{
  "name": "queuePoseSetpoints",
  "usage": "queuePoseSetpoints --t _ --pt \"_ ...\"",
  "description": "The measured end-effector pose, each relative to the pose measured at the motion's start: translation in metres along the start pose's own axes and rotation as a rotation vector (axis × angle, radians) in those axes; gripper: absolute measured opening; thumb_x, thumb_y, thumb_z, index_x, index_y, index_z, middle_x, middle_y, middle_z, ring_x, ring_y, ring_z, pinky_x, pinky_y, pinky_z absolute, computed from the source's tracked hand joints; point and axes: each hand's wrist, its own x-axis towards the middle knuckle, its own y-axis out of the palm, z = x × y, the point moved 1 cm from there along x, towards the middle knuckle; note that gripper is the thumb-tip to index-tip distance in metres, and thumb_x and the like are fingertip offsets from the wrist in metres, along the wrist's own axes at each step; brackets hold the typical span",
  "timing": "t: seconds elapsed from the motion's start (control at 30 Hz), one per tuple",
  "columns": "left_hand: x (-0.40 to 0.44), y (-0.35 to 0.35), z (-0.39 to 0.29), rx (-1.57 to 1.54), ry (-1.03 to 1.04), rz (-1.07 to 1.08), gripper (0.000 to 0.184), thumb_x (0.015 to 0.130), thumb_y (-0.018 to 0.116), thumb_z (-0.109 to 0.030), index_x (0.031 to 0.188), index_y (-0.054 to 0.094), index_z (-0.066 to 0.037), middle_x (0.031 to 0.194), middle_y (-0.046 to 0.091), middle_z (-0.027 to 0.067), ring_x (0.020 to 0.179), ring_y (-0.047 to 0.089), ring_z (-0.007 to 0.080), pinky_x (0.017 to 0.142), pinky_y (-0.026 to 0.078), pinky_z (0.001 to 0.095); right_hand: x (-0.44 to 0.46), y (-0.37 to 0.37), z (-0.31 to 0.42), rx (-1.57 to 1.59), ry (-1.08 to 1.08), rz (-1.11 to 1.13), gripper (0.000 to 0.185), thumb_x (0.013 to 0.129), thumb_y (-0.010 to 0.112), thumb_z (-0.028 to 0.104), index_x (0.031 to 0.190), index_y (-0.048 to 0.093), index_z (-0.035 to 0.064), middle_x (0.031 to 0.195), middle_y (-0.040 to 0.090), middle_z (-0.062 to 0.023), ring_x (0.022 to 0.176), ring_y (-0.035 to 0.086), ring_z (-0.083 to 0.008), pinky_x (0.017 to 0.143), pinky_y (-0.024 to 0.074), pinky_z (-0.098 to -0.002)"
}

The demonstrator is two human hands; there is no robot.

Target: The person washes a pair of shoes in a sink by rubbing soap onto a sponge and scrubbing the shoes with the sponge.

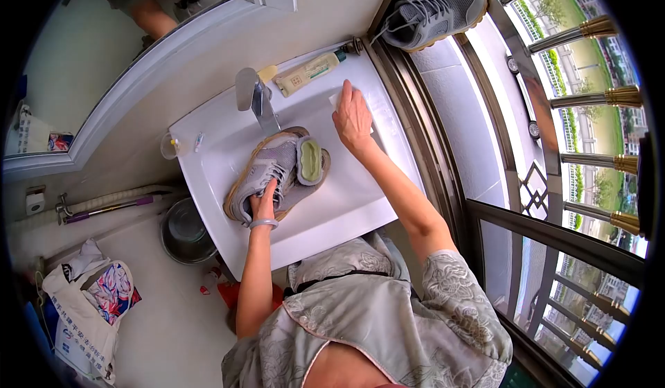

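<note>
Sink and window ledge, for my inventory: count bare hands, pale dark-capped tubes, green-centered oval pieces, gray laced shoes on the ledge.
Left hand and right hand: 2
Pale tube: 1
Oval piece: 1
Gray ledge shoe: 1
Total: 5

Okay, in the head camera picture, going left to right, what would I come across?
Cloth bag, basin, shoe in the sink, right hand, shoe by the window, window bars.
</note>
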Motion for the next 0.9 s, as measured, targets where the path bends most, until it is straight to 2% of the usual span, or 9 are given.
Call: queuePoseSetpoints --t 0.17,0.3,0.43,0.47,0.53,0.57,0.67,0.7,0.9 --pt "0.01 0.001 0.007 -0.06 -0.036 -0.002 0.075 0.08 0.079 -0.01 0.142 0.041 0.005 0.143 0.05 0.0127 0.13 0.05 0.0246 0.109 0.038 0.0347 0.073 0.011 -0.055 -0.147 -0.106 -0.1 0.053 0.086 0.056 0.013 0.136 0.043 0.0012 0.098 0.057 -0.0165 0.09 0.061 -0.0338 0.073 0.0545 -0.043" --pt "0.007 0.003 0.0 -0.121 -0.104 -0.074 0.075 0.077 0.081 -0.007 0.141 0.042 0.004 0.142 0.051 0.0124 0.13 0.05 0.0246 0.107 0.04 0.0371 0.078 0.01 -0.067 -0.129 -0.189 -0.072 0.061 0.083 0.068 0.023 0.136 0.046 0.0033 0.105 0.055 -0.0143 0.097 0.055 -0.033 0.081 0.0507 -0.0422" --pt "0.039 -0.018 0.019 -0.236 -0.152 0.141 0.048 0.086 0.072 -0.017 0.13 0.056 -0.003 0.119 0.067 0.0075 0.1 0.067 0.0245 0.08 0.055 0.0393 0.08 0.011 -0.074 -0.146 -0.253 -0.114 0.069 0.078 0.076 0.03 0.135 0.047 0.0057 0.111 0.053 -0.0128 0.104 0.052 -0.032 0.087 0.047 -0.0428" --pt "0.043 -0.023 0.022 -0.332 -0.197 0.173 0.038 0.094 0.061 -0.029 0.123 0.061 -0.004 0.107 0.071 0.0064 0.087 0.069 0.0247 0.071 0.057 0.0412 0.077 0.008 -0.073 -0.101 -0.243 -0.102 0.066 0.079 0.076 0.029 0.134 0.048 0.0052 0.112 0.053 -0.0135 0.105 0.052 -0.0327 0.089 0.0458 -0.0436" --pt "0.033 -0.031 0.013 -0.485 -0.196 0.195 0.057 0.096 0.061 -0.037 0.137 0.051 0.001 0.133 0.059 0.0138 0.119 0.059 0.026 0.098 0.048 0.0384 0.062 -0.008 -0.058 -0.059 -0.252 -0.16 0.061 0.08 0.074 0.023 0.132 0.049 0.0041 0.119 0.053 -0.0161 0.107 0.051 -0.0353 0.092 0.0432 -0.0453" --pt "0.013 -0.01 -0.023 -0.463 -0.174 0.188 0.062 0.097 0.057 -0.046 0.138 0.049 -0.001 0.134 0.059 0.0132 0.12 0.058 0.0257 0.1 0.047 0.0393 0.055 -0.013 -0.049 -0.045 -0.269 -0.184 0.053 0.081 0.072 0.019 0.127 0.052 0.0034 0.119 0.054 -0.0162 0.107 0.051 -0.0358 0.09 0.044 -0.0456" --pt "0.022 -0.002 -0.033 -0.409 -0.19 0.146 0.06 0.097 0.052 -0.054 0.128 0.055 -0.003 0.122 0.065 0.0107 0.105 0.066 0.0251 0.077 0.056 0.0449 0.007 -0.014 -0.02 0.165 -0.218 -0.026 0.031 0.085 0.069 0.017 0.112 0.058 0.0039 0.111 0.059 -0.017 0.099 0.058 -0.0394 0.084 0.0482 -0.0494" --pt "0.014 0.009 -0.05 -0.447 -0.273 0.069 0.058 0.1 0.051 -0.041 0.136 0.049 0.004 0.135 0.058 0.0154 0.125 0.056 0.0271 0.107 0.042 0.0408 -0.016 -0.016 -0.007 0.27 -0.134 0.074 0.029 0.087 0.068 0.017 0.11 0.059 0.0034 0.11 0.059 -0.0177 0.097 0.059 -0.0407 0.083 0.0491 -0.051" --pt "0.027 0.002 -0.048 -0.429 -0.25 0.203 0.03 0.09 0.069 -0.022 0.11 0.063 -0.001 0.112 0.067 0.0094 0.103 0.065 0.0207 0.093 0.051 0.0352 -0.125 0.06 0.03 0.349 0.29 0.546 0.076 0.081 0.077 0.033 0.136 0.035 -0.0001 0.111 0.054 -0.0335 0.096 0.058 -0.0493 0.087 0.0488 -0.0539"
